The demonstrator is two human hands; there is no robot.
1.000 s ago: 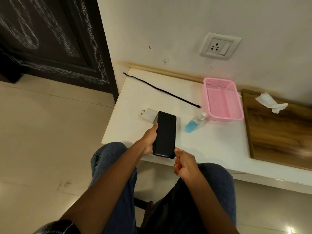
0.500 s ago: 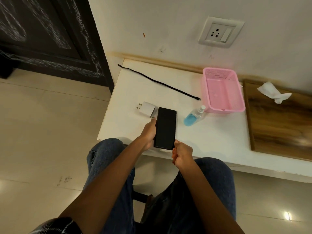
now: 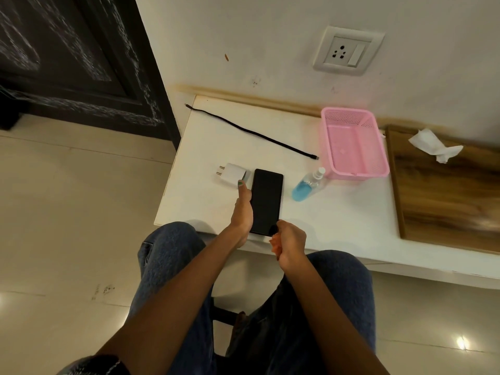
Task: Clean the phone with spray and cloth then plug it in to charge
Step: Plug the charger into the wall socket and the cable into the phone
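A black phone (image 3: 265, 201) lies screen up near the front edge of the white table (image 3: 338, 220). My left hand (image 3: 242, 212) rests along the phone's left edge and grips it. My right hand (image 3: 289, 243) pinches the phone's near right corner. A white charger adapter (image 3: 232, 174) sits just left of the phone. On the phone's right lies a clear spray bottle (image 3: 308, 185) with blue liquid, on its side. A black cable (image 3: 251, 132) stretches across the back of the table. A crumpled white cloth (image 3: 434, 144) lies on the wooden board (image 3: 446, 196).
A pink basket (image 3: 354, 171) stands behind the bottle, empty. A white wall socket (image 3: 347, 51) is above the table. A dark door (image 3: 75, 60) is at the left. My knees in jeans are under the table's front edge.
The phone has come down and forward from a raised hold to the table surface. Both hands stayed on it.
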